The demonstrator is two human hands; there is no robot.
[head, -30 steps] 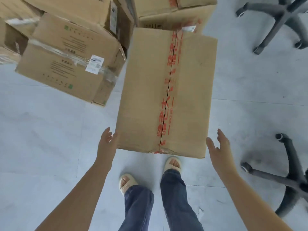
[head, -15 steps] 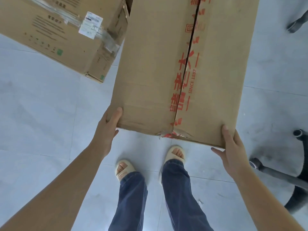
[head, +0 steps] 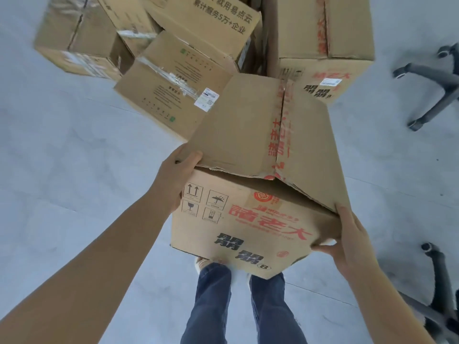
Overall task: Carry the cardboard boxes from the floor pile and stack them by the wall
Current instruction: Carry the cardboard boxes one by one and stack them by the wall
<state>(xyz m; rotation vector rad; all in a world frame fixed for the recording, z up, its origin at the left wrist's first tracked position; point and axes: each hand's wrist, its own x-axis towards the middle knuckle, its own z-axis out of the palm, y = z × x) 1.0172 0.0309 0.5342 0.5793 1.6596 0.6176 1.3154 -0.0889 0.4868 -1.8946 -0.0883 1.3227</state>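
The cardboard box (head: 250, 194) with red printing and red tape along its top seam is held between both hands, tilted, with its near face turned toward the camera and its lower edge above the person's jeans (head: 243, 309). The left hand (head: 173, 180) grips the near left corner, the thumb curled over the top flap and the palm against the side. The right hand (head: 347, 237) grips the near right corner, with fingers along the right edge and the thumb pressed under the printed face. Between the two hands the top flap is bent upward a little, so a dark gap shows under it. The far end of the box, away from the grip, overlaps the pile of other boxes; whether it touches them I cannot tell. Beyond the left hand lies a box with a white label (head: 171, 95) and clear tape, and further behind it a box with black characters (head: 211, 23). Beyond the right hand stands a tall box with the same red print (head: 320, 45). To the right of the right hand are two grey chair bases (head: 437, 83) on the pale floor (head: 74, 170).
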